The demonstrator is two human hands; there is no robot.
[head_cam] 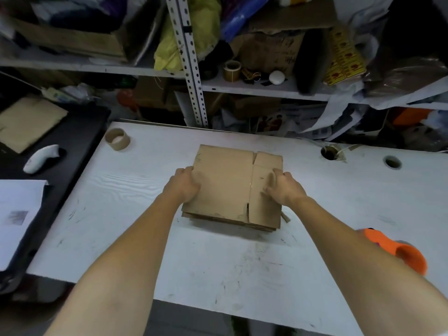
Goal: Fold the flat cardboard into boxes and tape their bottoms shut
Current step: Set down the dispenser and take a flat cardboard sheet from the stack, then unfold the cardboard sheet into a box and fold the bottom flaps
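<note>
White table, hands gripping flat cardboard, tape dispenser (orange) at right

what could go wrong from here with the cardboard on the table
1. The left hand and right hand grip the sides of a cardboard stack of several flat sheets, so more than one sheet may lift together.
2. The orange tape dispenser sits near the right edge of the table, close to the right forearm. A sweep of that arm could knock it off.
</note>
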